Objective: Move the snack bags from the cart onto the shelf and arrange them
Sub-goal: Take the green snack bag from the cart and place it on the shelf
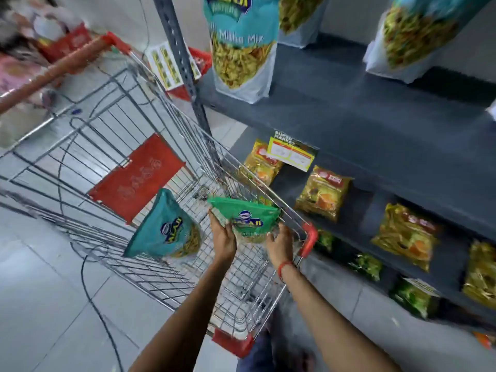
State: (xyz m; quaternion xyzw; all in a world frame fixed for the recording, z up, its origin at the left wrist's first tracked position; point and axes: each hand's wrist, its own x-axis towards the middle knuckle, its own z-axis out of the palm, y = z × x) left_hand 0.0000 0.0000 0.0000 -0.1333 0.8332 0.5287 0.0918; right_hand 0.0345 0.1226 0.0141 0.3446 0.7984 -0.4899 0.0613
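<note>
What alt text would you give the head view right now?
Both hands, left hand and right hand, hold a green snack bag over the wire cart, where a teal snack bag remains. Grey shelves of snack packs stand to the right.

the upper left of the frame is a blur of pink and red shapes past the cart handle, too smeared to name. the big teal bag at the top centre is cut by the top edge, as is its neighbour at upper right. the green bag's lower print is unreadable behind the hands. yellow bags leave the right edge.
</note>
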